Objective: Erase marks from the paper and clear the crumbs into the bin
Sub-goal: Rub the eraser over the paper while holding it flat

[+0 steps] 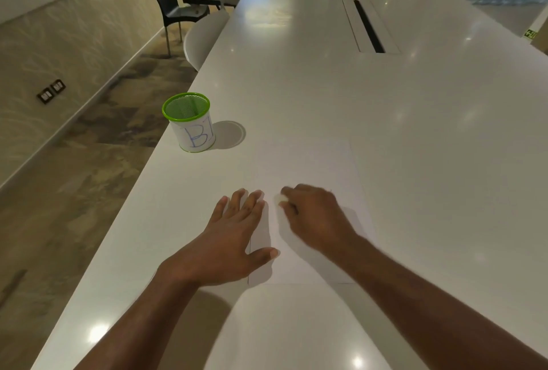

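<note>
On white surface (326, 96): left hand (234, 239) flat, released, pinning paper (311, 168); right hand (314, 215) grasping eraser (280, 198). Risk: paper creasing under hard rubbing; crumbs scattering away from bin (189, 123).

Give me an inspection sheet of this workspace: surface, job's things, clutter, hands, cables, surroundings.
Surface: long white table, glossy, with a slot in its middle farther away.
Job's things: white paper lying flat near the front; small white eraser; green-rimmed mesh bin upright near the table's left edge, apart from the paper. Marks and crumbs too faint to tell.
Clutter: nothing seen.
Hands: left hand flat, palm down, on the paper's left edge; right hand pinching the eraser in its fingers, on the paper.
Cables: nothing seen.
Surroundings: black chair and white chair on the left; wall sockets low on the wall.
</note>
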